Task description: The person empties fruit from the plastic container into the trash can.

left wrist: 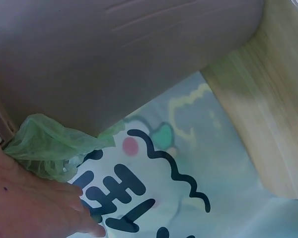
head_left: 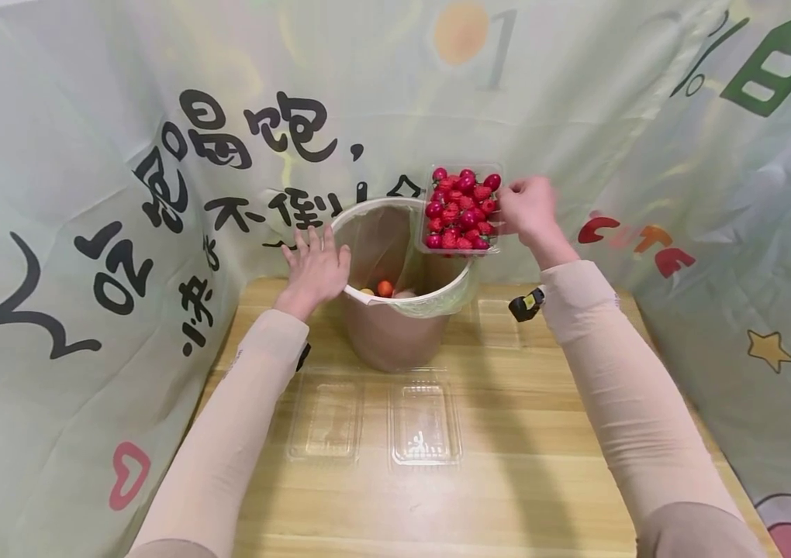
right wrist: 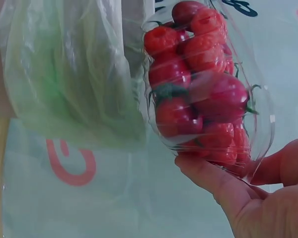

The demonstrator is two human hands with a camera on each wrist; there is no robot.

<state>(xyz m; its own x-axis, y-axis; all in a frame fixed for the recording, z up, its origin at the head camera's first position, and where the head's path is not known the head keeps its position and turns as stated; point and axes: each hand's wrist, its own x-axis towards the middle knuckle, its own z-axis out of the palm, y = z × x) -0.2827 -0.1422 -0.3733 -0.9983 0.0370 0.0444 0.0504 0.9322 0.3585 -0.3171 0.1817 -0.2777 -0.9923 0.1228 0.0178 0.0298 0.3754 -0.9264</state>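
Note:
My right hand (head_left: 530, 208) pinches the edge of a clear plastic fruit box (head_left: 465, 209), thumb and fingers on its side. Raspberries and dark red cherry tomatoes fill the box, which is held tilted at the right rim of a brownish-pink bin (head_left: 395, 341). In the right wrist view, the fruit (right wrist: 208, 94) shows through the clear wall. On the bin's left rim, my left hand (head_left: 317, 267) rests with fingers spread. A pale green bag (left wrist: 49, 144) lines the bin and folds over its rim. Inside lies a small orange-red round fruit (head_left: 385, 289), beside other partly hidden pieces.
Two clear plastic trays, a left one (head_left: 326, 422) and a right one (head_left: 426, 422), lie on the wooden table (head_left: 395, 511) before the bin. Another clear tray (head_left: 499, 324) lies right of it. Printed cloth (head_left: 367, 93) surrounds the back and sides.

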